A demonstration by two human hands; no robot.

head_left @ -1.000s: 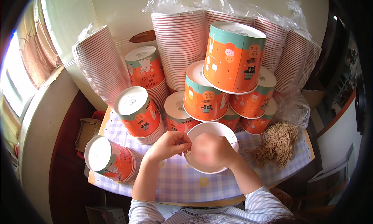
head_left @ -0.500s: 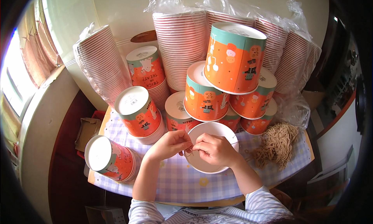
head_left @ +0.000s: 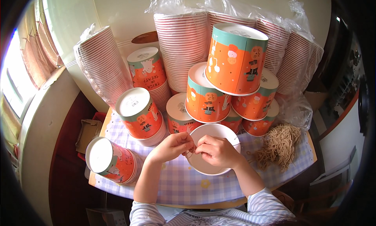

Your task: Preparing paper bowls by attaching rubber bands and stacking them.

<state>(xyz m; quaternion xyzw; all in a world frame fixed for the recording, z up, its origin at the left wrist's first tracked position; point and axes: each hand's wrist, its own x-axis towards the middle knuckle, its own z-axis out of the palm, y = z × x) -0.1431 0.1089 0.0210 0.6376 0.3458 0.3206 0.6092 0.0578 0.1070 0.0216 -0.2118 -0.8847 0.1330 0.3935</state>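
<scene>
Pale walls and a curtained window on the left frame a small table [head_left: 184, 187] covered in a lilac checked cloth. Tall sleeves of nested paper cups [head_left: 184, 46] in clear plastic stand against the wall, and in front of them orange-and-teal paper tubs [head_left: 235, 59] are piled upside down in a loose pyramid; another tub [head_left: 109, 161] lies on its side near the table's left corner. A bundle of tan cord pieces [head_left: 280, 145] sits at the right edge of the table.

At the centre, the tub being worked on [head_left: 213, 153] lies tipped with its white inside facing the person. Both hands meet at its near-left rim: the left hand [head_left: 172, 145] pinches the rim, while the right hand [head_left: 217, 151] has its fingertips closed on what looks like a thin cord there, too small to make out for certain.

The tub is probably light and thin-walled, easily dented, so it is best held at the stiffer rolled rim.
</scene>
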